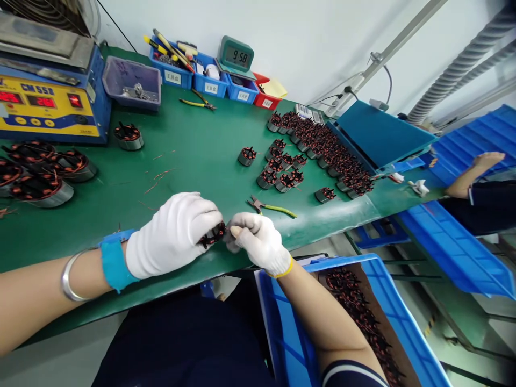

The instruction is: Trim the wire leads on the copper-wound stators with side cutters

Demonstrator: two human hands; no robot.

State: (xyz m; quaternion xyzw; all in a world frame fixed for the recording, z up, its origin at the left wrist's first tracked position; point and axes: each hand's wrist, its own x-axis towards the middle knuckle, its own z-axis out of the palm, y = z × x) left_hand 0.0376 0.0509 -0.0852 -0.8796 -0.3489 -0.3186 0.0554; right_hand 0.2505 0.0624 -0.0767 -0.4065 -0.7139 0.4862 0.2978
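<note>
In a white glove, my left hand [175,234] is wrapped round a motor stator [212,235] with black insulation and copper windings. My right hand [258,240], gloved with a bare thumb tip showing, is closed in a pinch at the stator's right side. What lies between those fingertips is too small to make out, perhaps hidden by the glove. Just beyond the right hand, yellow-handled cutters [272,206] lie on the green table [193,161]. Several loose stators [278,165] stand past them.
Dense rows of stators [322,148] fill the table's right part. A blue crate [381,269] of stators is beside my right forearm. A yellow-and-blue machine [48,102] and more stators [42,185] stand left. Small tool bins [209,83] line the back. Another person's arm [475,172] is far right.
</note>
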